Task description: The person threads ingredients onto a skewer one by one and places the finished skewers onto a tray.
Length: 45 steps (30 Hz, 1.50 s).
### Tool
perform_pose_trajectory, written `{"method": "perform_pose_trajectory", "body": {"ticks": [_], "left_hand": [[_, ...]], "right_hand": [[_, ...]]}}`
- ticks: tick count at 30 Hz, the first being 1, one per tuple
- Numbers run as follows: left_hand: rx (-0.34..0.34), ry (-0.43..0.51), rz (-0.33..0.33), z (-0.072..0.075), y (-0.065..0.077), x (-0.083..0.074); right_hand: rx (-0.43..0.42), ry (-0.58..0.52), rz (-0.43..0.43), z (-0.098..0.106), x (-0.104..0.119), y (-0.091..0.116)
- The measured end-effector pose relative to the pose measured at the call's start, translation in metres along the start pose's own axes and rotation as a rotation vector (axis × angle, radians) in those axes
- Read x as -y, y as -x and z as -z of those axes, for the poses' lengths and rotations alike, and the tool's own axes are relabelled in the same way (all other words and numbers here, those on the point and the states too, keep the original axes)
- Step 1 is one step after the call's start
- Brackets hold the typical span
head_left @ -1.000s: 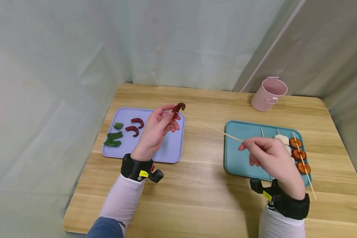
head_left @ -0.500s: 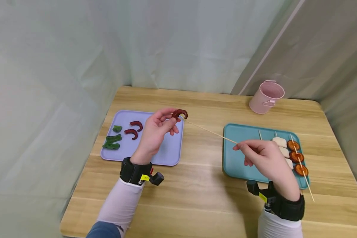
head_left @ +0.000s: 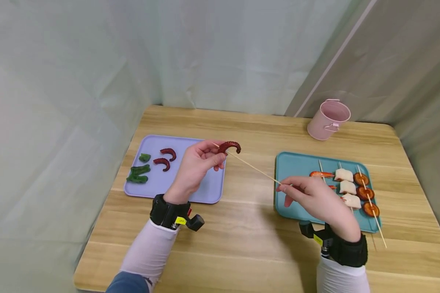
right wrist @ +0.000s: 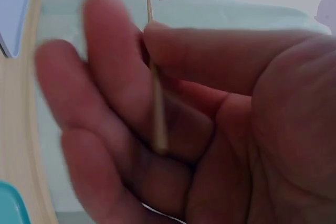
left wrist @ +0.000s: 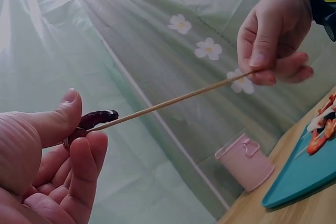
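My left hand point(head_left: 199, 165) pinches a dark red octopus tentacle point(head_left: 232, 145) between thumb and fingers, over the right part of the lilac tray point(head_left: 209, 195). A thin wooden skewer point(head_left: 254, 167) runs through the tentacle, and its tip shows on the far side beside my left fingers. Farther right, my right hand point(head_left: 311, 199) pinches the skewer near its other end, above the left part of the teal tray point(head_left: 289, 162). In the right wrist view the skewer's blunt end point(right wrist: 160, 142) lies across the palm side of my right hand. The tentacle curls upward, its base covered by my left fingers.
Two more tentacles point(head_left: 162, 164) and several green pepper pieces point(head_left: 138, 175) lie on the lilac tray. Loaded skewers on the teal tray carry shrimp point(head_left: 321, 174), white pieces point(head_left: 347, 187) and round brown slices point(head_left: 365, 193); one sticks out past the front rim. A pink bucket point(head_left: 322, 124) stands behind.
My right hand has moved left with the skewer, uncovering the shrimp on the teal tray. The skewer's tip now shows beyond the tentacle, which has shifted slightly right and down with my left hand.
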<state>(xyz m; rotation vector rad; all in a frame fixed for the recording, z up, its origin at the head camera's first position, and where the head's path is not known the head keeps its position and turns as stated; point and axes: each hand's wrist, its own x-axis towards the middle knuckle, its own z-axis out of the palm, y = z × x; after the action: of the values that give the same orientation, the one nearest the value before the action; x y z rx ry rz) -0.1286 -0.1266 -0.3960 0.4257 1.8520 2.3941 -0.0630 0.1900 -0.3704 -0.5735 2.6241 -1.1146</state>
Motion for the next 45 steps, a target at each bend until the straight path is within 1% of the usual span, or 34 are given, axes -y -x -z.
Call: {"method": "perform_pose_trajectory", "body": {"ticks": [3,6,9,11,13,17,19,22,25,32,34,38,41,45], "left_hand": [[0.006,-0.004,0.012,-0.002,0.001,0.000],[0.012,-0.009,0.020,-0.004,0.001,0.001],[0.003,-0.014,0.021,-0.006,0.001,0.001],[0.001,-0.025,0.029,-0.007,0.002,0.000],[0.020,-0.042,0.043,-0.009,0.003,0.001],[0.099,-0.081,0.066,-0.016,0.004,0.005],[0.116,-0.089,0.064,-0.020,0.004,0.006],[0.105,-0.087,0.060,-0.022,0.005,0.007],[0.089,-0.089,0.062,-0.021,0.006,0.006],[0.095,-0.111,0.091,-0.017,0.005,0.004],[0.087,-0.118,0.092,-0.018,0.005,0.004],[0.104,-0.143,0.112,-0.022,0.005,0.006],[0.108,-0.165,0.106,-0.026,0.006,0.006],[0.090,-0.172,0.083,-0.027,0.006,0.005]], "right_hand": [[0.057,0.009,0.041,-0.008,0.001,-0.005],[0.096,-0.002,0.072,-0.015,0.005,-0.009],[0.140,-0.051,0.077,-0.020,0.009,-0.011],[0.149,-0.082,0.078,-0.023,0.012,-0.013],[0.136,-0.097,0.078,-0.026,0.014,-0.015],[0.087,-0.104,0.090,-0.033,0.020,-0.021],[0.077,-0.119,0.088,-0.036,0.023,-0.023],[0.068,-0.142,0.086,-0.039,0.026,-0.026],[0.052,-0.138,0.084,-0.042,0.028,-0.027],[0.049,-0.131,0.086,-0.047,0.027,-0.029],[0.048,-0.132,0.077,-0.048,0.028,-0.029],[0.036,-0.101,0.069,-0.051,0.029,-0.030],[0.015,-0.082,0.073,-0.054,0.030,-0.033],[0.009,-0.090,0.077,-0.056,0.031,-0.035]]}}
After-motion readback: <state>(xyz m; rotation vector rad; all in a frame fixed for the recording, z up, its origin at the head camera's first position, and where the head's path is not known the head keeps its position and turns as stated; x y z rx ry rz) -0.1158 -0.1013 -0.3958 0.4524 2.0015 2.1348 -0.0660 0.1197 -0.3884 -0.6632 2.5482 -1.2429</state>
